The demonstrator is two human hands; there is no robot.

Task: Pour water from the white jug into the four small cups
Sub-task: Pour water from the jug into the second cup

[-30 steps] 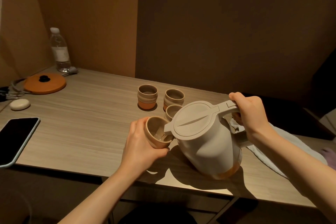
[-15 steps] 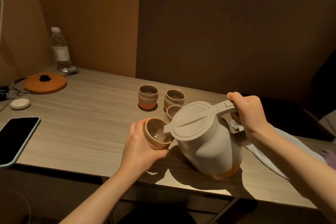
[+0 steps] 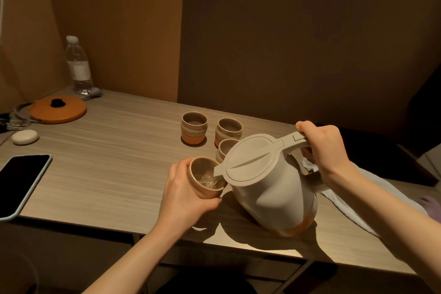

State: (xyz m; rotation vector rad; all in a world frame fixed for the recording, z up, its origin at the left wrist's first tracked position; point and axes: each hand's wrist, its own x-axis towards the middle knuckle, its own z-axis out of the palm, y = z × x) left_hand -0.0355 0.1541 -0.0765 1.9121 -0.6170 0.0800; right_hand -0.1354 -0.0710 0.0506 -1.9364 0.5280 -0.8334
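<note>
My right hand (image 3: 322, 148) grips the handle of the white jug (image 3: 269, 188), which is tilted to the left with its base resting on the table. Its spout reaches over the rim of a small beige cup (image 3: 202, 187) that my left hand (image 3: 183, 196) holds tilted just above the table. Water glints inside that cup. Three more small cups stand behind: one at the back left (image 3: 193, 131), one at the back right (image 3: 229, 128), and a third (image 3: 225, 148) partly hidden behind the jug's lid.
On the wooden table (image 3: 107, 162) a black phone (image 3: 19, 181) lies at the left edge, with a white pebble-shaped object (image 3: 25, 137), an orange lid (image 3: 58, 109) and a water bottle (image 3: 78, 65) further back. A white cloth (image 3: 353, 196) lies under my right arm.
The jug has tipped slightly further toward the held cup, and more water shows in the cup. Both hands keep their grips.
</note>
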